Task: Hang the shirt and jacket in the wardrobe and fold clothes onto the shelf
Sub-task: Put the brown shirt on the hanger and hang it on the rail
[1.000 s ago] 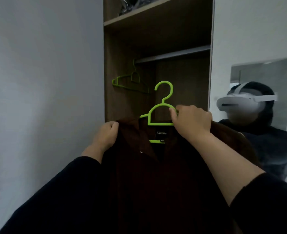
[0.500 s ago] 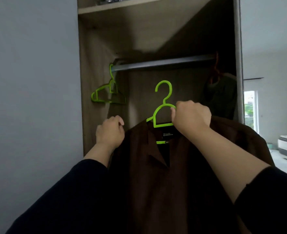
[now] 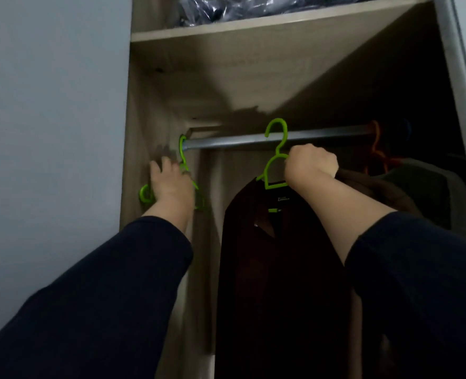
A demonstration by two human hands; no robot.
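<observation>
A dark brown shirt point(image 3: 275, 269) hangs on a green hanger point(image 3: 274, 162) whose hook reaches up in front of the metal wardrobe rail point(image 3: 322, 138). My right hand point(image 3: 309, 166) is shut around the hanger's neck, just below the rail. My left hand point(image 3: 168, 187) lies with spread fingers against a second, bare green hanger point(image 3: 182, 149) that hooks on the rail's left end, by the wardrobe's side wall. Whether the shirt's hook rests on the rail, I cannot tell.
An orange hanger point(image 3: 375, 149) with a dark green garment point(image 3: 428, 192) hangs at the rail's right end. Above, a wooden shelf point(image 3: 253, 31) holds plastic-wrapped bundles point(image 3: 253, 6). A plain wall point(image 3: 48, 132) stands on the left.
My right hand has lifted the shirt's hanger up to the rail. My left hand has let go of the shirt's shoulder and moved left onto the bare green hanger. The view has tilted upward.
</observation>
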